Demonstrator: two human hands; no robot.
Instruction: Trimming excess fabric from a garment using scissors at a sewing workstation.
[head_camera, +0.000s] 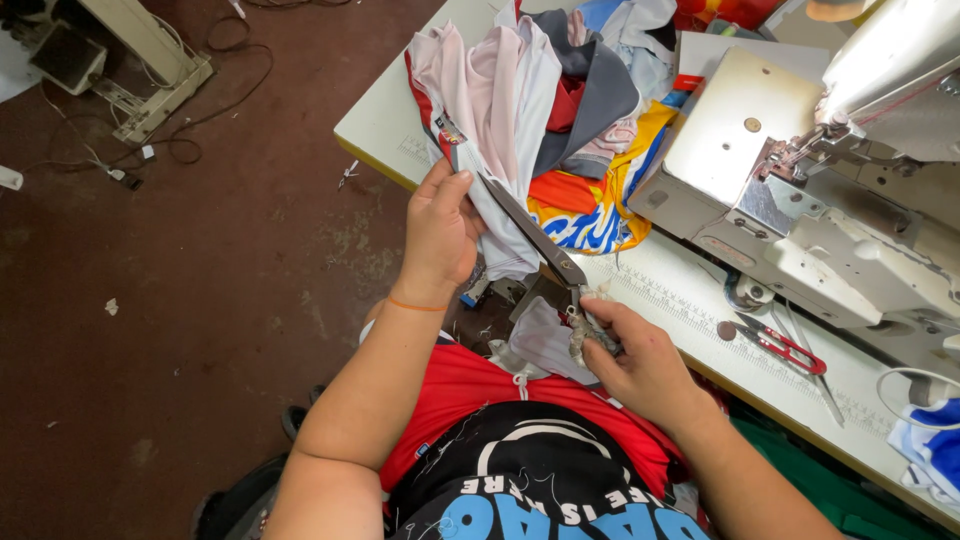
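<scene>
My left hand (438, 232) grips the edge of a white and pink garment (495, 110) hanging off the table's corner. My right hand (640, 358) holds large grey scissors (535, 235) by their wrapped handles; the blades point up-left along the garment's edge, close to my left thumb. The garment belongs to a heap of coloured fabric pieces (590, 120) on the table. A small white fabric scrap (545, 340) lies below the scissors over my lap.
An industrial sewing machine (800, 200) stands on the pale table (385, 120) at right. Red-handled thread snips (785, 348) lie near the table's front edge. Blue and white cloth (930, 440) at far right. Brown floor at left with cables and a white frame (150, 60).
</scene>
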